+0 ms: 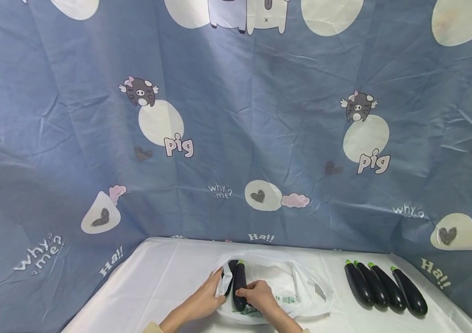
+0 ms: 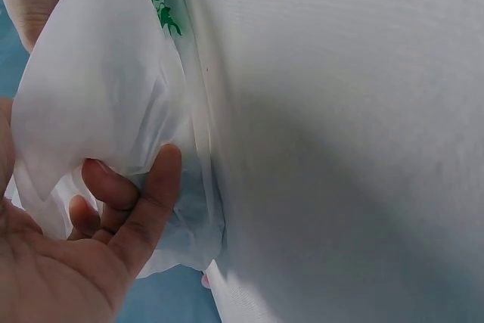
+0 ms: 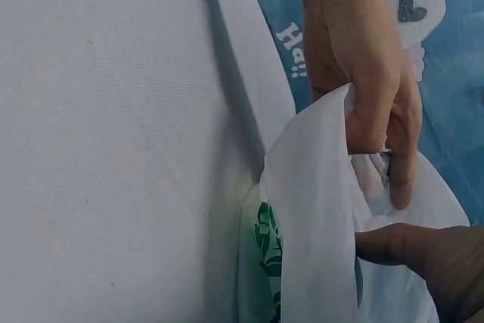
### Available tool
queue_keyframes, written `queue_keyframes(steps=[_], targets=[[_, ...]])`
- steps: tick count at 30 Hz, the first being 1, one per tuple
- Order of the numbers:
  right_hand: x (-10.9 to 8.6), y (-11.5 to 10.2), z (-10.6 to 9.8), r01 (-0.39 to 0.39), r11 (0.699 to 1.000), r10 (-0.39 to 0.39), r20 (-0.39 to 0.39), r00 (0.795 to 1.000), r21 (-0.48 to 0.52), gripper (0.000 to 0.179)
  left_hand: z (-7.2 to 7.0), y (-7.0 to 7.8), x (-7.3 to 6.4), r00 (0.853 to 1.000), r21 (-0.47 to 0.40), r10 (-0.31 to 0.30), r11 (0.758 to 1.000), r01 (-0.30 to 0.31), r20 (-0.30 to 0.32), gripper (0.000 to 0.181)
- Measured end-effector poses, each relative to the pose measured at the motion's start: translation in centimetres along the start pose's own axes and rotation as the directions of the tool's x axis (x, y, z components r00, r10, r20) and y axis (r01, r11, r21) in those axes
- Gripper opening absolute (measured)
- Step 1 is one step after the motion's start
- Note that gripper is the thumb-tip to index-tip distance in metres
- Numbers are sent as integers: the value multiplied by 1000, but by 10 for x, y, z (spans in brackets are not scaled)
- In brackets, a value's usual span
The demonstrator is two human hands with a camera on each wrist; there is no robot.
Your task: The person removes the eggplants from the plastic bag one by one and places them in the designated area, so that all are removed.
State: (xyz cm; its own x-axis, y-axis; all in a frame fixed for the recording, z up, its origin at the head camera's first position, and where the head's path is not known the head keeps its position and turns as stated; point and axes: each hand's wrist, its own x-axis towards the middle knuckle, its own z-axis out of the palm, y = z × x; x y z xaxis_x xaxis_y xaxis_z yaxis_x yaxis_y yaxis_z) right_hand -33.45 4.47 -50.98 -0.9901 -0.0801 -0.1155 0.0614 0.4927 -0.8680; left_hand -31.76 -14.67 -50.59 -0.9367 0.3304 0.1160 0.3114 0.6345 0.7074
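Note:
A white plastic bag with green print lies spread on the table, its mouth facing up. Inside its left part are a dark eggplant with a green stem end and another dark eggplant beside it, partly covered. My left hand grips the bag's left rim; the left wrist view shows its curled fingers at the film. Reaching into the bag, my right hand holds the nearer eggplant by its lower part. In the right wrist view the bag film hides that eggplant, and only the thumb shows.
Several eggplants lie side by side at the right of the white-covered table, stems pointing away. A blue printed cloth hangs behind the table and along its sides.

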Motion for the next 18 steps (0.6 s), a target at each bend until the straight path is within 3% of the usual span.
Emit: queue_keyframes(steps=[11, 18], targets=[[-1, -2, -2, -32, 999, 32, 0, 999, -12, 33, -3, -2, 2, 999, -31, 26, 999, -27, -19, 61], [-1, -1, -3, -38, 999, 38, 0, 999, -9, 33, -4, -1, 1, 999, -34, 37, 999, -38, -23, 60]])
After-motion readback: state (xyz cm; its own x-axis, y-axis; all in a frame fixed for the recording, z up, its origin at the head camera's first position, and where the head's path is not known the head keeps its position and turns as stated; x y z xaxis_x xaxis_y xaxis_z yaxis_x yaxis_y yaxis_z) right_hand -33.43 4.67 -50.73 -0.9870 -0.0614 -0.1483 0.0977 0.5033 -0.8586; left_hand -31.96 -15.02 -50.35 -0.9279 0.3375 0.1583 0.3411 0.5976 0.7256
